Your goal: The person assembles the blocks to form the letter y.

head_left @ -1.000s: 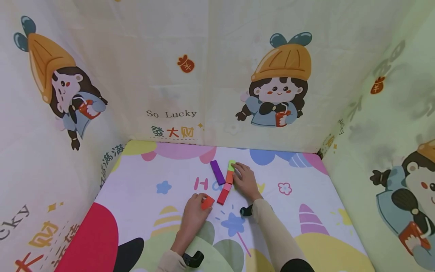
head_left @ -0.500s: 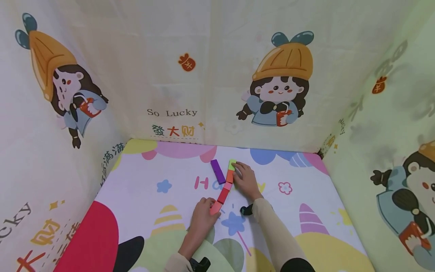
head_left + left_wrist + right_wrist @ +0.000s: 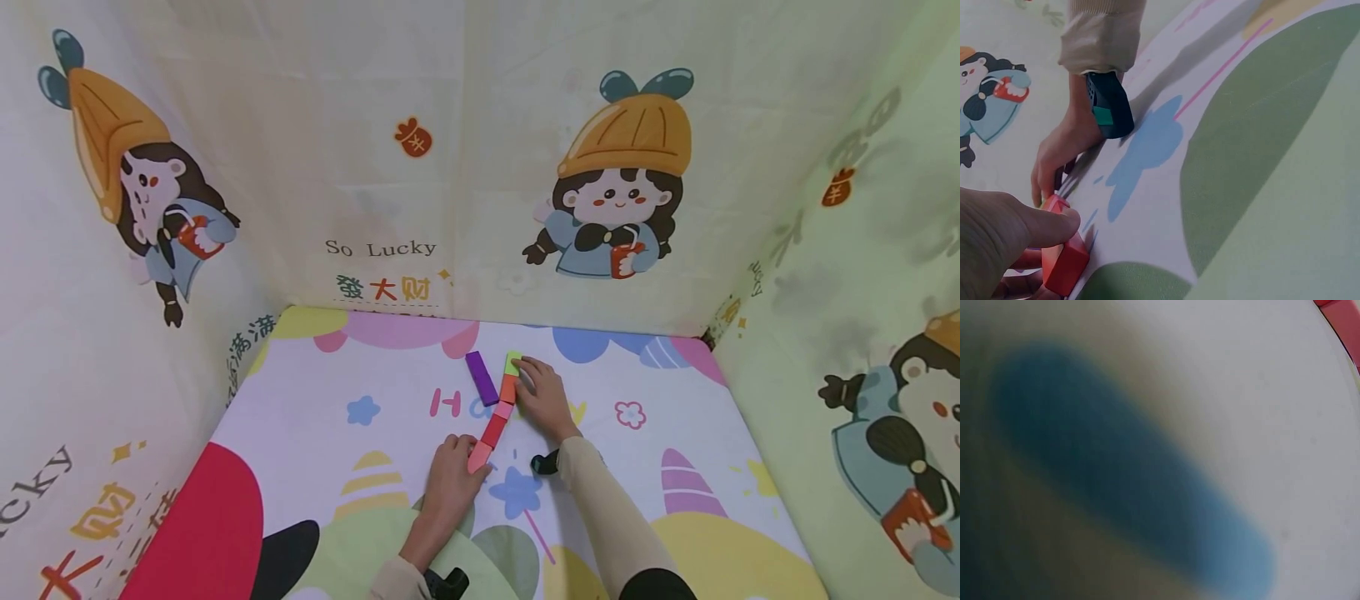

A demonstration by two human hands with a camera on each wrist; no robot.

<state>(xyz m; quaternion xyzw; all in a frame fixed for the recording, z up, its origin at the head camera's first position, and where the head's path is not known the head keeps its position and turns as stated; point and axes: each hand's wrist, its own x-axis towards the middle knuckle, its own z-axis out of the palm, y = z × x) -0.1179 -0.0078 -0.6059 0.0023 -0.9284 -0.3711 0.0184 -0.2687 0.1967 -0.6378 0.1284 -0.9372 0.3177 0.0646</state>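
Toy blocks lie end to end in a slightly curved row in the head view: light green (image 3: 513, 363), orange (image 3: 507, 388), pink (image 3: 503, 410), red (image 3: 492, 431) and, nearest, a coral block (image 3: 478, 457). My left hand (image 3: 450, 487) pinches the coral block between thumb and fingers, its end against the red one. The left wrist view shows the thumb pressed on this block's top edge (image 3: 1067, 265). At the far end, my right hand (image 3: 546, 400) rests along the row's right side, its fingertips touching the green block and its thumb beside the orange one.
A purple block (image 3: 482, 379) lies slanted left of the row, its near end close to the pink block. The patterned mat (image 3: 585, 533) runs back to cloth walls (image 3: 480, 192). In the right wrist view, a blurred blue shape (image 3: 1122, 462) covers much of the picture.
My left hand has carried the coral block rightward from apart on the left to the row's near end, turning it into line. My right hand has stayed at the far end.
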